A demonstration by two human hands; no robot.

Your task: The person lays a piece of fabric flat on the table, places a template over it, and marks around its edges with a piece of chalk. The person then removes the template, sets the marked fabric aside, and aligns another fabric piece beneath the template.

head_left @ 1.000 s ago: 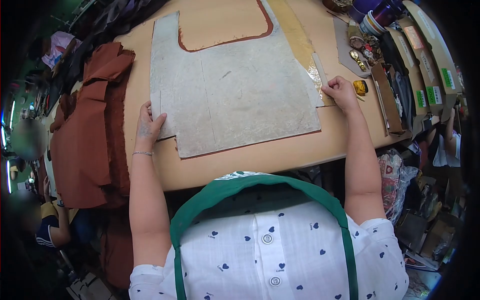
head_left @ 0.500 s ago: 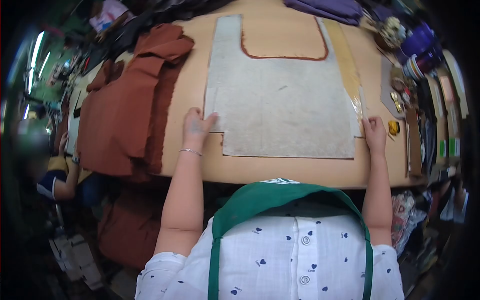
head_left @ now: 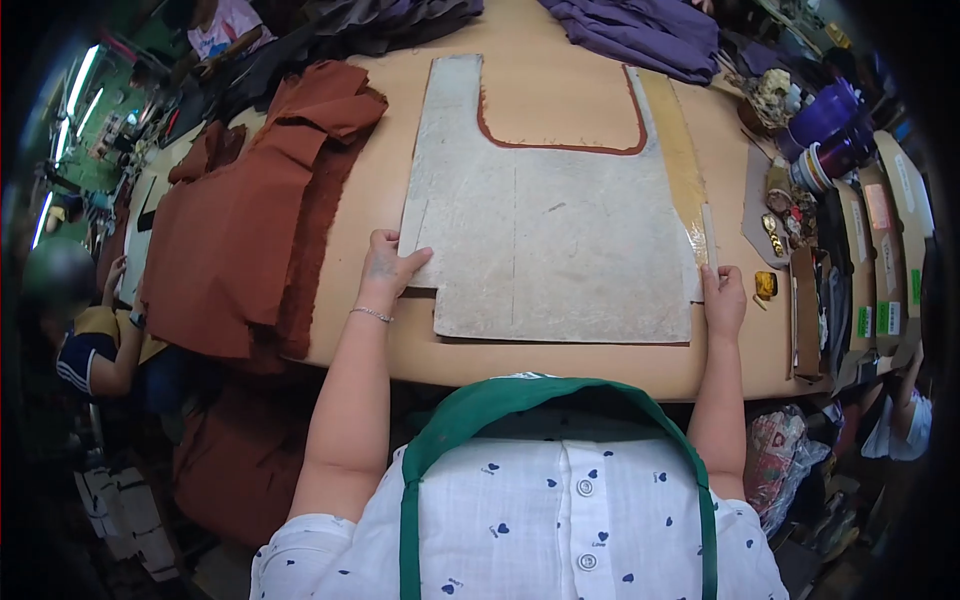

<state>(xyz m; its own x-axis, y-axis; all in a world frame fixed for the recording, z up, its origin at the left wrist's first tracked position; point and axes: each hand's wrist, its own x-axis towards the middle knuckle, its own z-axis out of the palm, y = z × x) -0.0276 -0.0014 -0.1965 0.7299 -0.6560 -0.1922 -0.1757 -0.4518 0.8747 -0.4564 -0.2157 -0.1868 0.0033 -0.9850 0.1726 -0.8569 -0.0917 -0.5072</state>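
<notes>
A large pale grey pattern board [head_left: 560, 240] with a U-shaped cutout at its far side lies flat in front of me. Reddish-brown edging shows along the cutout, and a strip of yellowish tape [head_left: 672, 130] runs down the board's right arm. My left hand [head_left: 388, 272] is closed on the left edge, its thumb on top and the fingers partly hidden beyond the side. At the right edge, my right hand [head_left: 724, 298] pinches the border beside the tape's lower end.
Stacked rust-brown fabric pieces [head_left: 235, 230] lie on the left of the table [head_left: 520, 368]. Purple cloth [head_left: 640, 35] and dark cloth [head_left: 370, 30] are at the far side. A yellow tape measure [head_left: 766, 285], purple containers [head_left: 830, 115] and cardboard pieces [head_left: 880, 240] sit right. Another person's arm [head_left: 125, 345] is far left.
The whole view has shifted, so the board and both hands appear lower and slightly left. My left hand, blurred before, is now sharp, with its thumb over the board's edge.
</notes>
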